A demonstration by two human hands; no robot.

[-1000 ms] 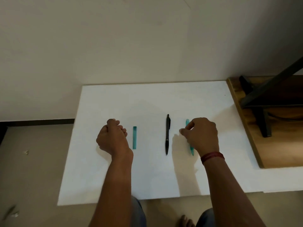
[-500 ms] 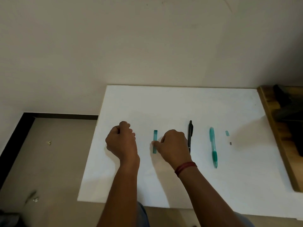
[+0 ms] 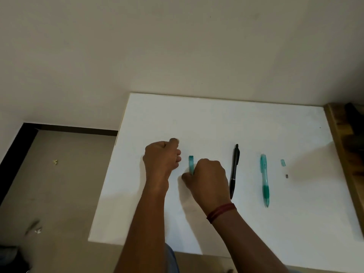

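Note:
On the white board [image 3: 216, 123] lies a short teal pen piece [image 3: 191, 161]; my right hand [image 3: 206, 180] pinches its near end, and the rest sticks out beyond my fingers. My left hand [image 3: 161, 158] rests on the board just left of it as a closed fist holding nothing I can see. A black pen [image 3: 234, 170] lies right of my right hand. Further right lies a teal pen [image 3: 264, 180]. Beyond that sit a small teal cap [image 3: 283, 162] and a tiny dark bit [image 3: 287, 176].
The board ends at a wall behind and at a wooden surface [image 3: 346, 154] on the right, where a dark object [image 3: 354, 115] stands. The floor [image 3: 59, 184] at the left carries a few scraps.
My right hand left the teal pen, crossed left over the black pen and took hold of the short teal piece. The view swung left. My left hand stayed put.

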